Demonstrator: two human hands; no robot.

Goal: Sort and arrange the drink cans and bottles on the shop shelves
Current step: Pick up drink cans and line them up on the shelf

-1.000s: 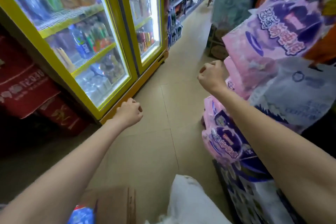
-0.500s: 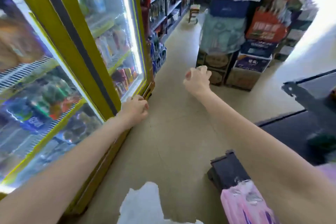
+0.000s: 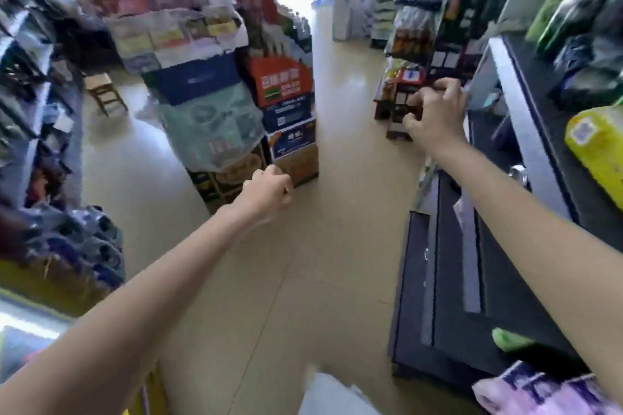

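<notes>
My left hand (image 3: 269, 192) is stretched out over the aisle floor, curled into a fist with nothing in it. Farther right and higher, my right hand (image 3: 435, 114) hangs beside the dark counter (image 3: 451, 280), its fingers loosely bent and spread, also holding nothing. Only a yellow strip of the drinks cooler (image 3: 37, 296) shows at the bottom left. The shelves (image 3: 30, 84) on the left are too blurred to tell cans from bottles. No can or bottle is within reach of either hand.
A tall stack of cartons and wrapped packs (image 3: 286, 131) stands mid-aisle ahead. A low display rack (image 3: 397, 101) sits by the counter. A wooden stool (image 3: 104, 91) stands far left. A yellow pack (image 3: 600, 148) lies on the counter and pink packs (image 3: 539, 394) sit at the bottom right.
The view has swung right, away from the cooler doors and onto the aisle and counter. My right hand has loosened from a fist; the left stays clenched.
</notes>
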